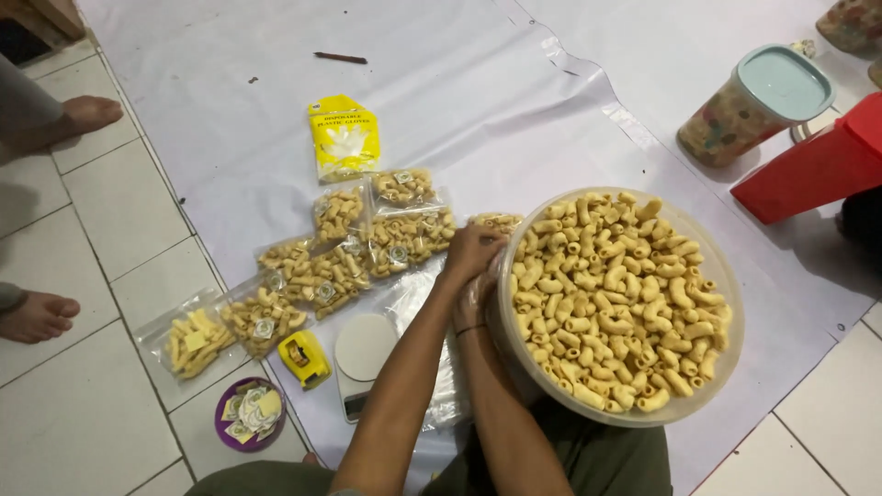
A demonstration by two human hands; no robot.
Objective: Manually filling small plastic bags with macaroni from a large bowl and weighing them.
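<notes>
A big clear round tub (728,303) full of curled yellow snacks leans on my lap, tilted toward the left. My left hand (472,250) sits at the tub's left rim with its fingers curled over the edge. A small filled snack packet (501,221) lies just beyond it. My right hand (474,301) is directly below, against the tub's wall. Crinkled clear plastic covers it, so its fingers are hidden. A thin band circles that wrist.
Several sealed snack packets (349,257) lie in a row on the white sheet (514,101). Nearby are a yellow glove pack (344,138), a white scale (362,354), a yellow tape measure (304,358), a purple dish of stickers (250,413), a lidded cup (758,103) and a red stool (818,165). Another person's bare feet (41,317) rest on the tiles.
</notes>
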